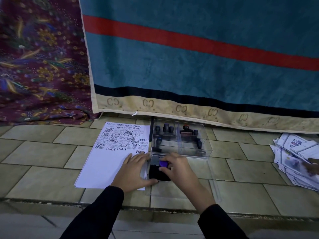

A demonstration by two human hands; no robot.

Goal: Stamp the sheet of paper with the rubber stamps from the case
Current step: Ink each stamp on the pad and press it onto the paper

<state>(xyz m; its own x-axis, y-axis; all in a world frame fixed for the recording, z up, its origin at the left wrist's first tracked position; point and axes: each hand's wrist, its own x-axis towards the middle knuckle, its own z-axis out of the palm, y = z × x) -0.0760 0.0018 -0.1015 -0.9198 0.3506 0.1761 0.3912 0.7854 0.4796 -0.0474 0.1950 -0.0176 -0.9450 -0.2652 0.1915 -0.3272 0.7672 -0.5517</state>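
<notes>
The sheet point(103, 166) lies on the tiled floor point(43, 152), just left of the clear case point(206, 144). Its far half is crowded with prints (FRAGILE, SAMPLE, AIR MAIL), its near half blank. The left grip point(133, 171) presses flat on the sheet's near right corner, fingers straight, thumb at the edge of a black pad point(156, 173). The right grip point(177, 168) pinches a small purple piece point(163, 163) over that pad, whether a stamp's handle I cannot tell. Dark-handled stamps point(166, 128) stand in the case's compartments. A heap of papers point(293, 157) lies well to the right, and a teal blanket point(189, 57) hangs behind.
</notes>
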